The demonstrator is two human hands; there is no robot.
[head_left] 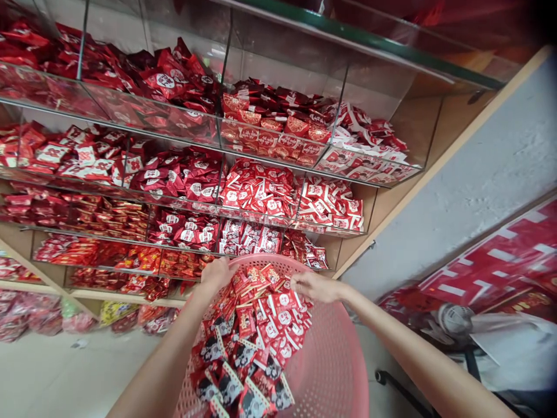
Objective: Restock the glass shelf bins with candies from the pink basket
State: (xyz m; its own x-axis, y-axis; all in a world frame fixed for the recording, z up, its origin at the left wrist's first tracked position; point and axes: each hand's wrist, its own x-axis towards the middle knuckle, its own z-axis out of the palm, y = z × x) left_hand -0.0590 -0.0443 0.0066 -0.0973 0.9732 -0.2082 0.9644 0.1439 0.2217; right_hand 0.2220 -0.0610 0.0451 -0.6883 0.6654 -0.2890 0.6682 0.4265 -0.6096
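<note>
Beyond the pink basket [335,360] there stood a wooden shelf unit [409,195] with clear fronts, and in its compartments lay heaps of small packets: dark red ones [169,78] in the top row, and red-and-white ones [248,237] just behind the basket. On the pale floor [56,377], to the left of the basket, lay filled plastic bags [30,316], one of them yellow. To its right, the floor carried a black wheeled leg [402,395].
</note>
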